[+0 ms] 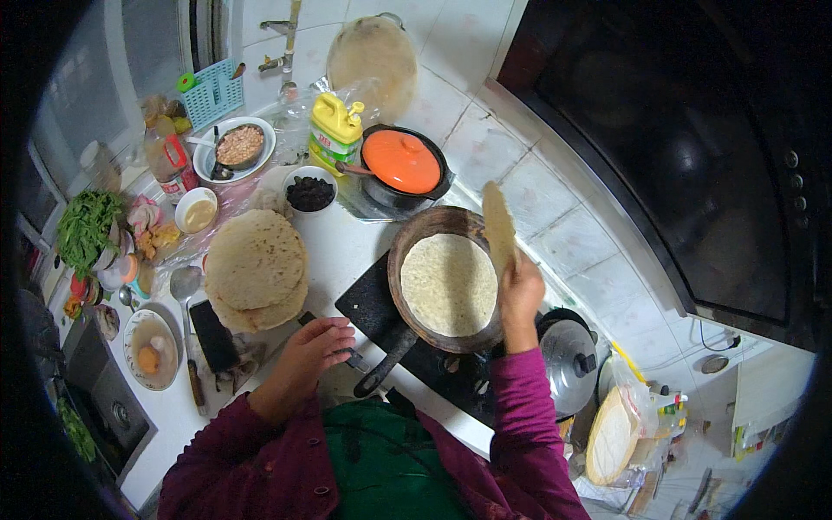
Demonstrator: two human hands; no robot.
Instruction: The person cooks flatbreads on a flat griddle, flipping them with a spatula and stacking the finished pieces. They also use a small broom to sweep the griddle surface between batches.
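Note:
A pale round flatbread (439, 286) lies flat inside a dark frying pan (404, 318) on the black stove (364, 296). My right hand (524, 289) grips the handle end of a flat wooden paddle (499, 224), its blade raised by the pan's right rim and casting a shadow across the bread. My left hand (318, 348) holds nothing; its fingers are extended, above the counter left of the black pan handle (390, 364). Beyond it is a stack of browned flatbreads (257, 266).
Behind the pan stands a black pot with an orange lid (402, 161), beside a yellow oil jug (335, 133). A bowl of dark pieces (311, 194), a metal turner (187, 292), a phone (214, 338) and a plate with egg (151, 351) are leftward. A lidded pan (569, 367) stands right.

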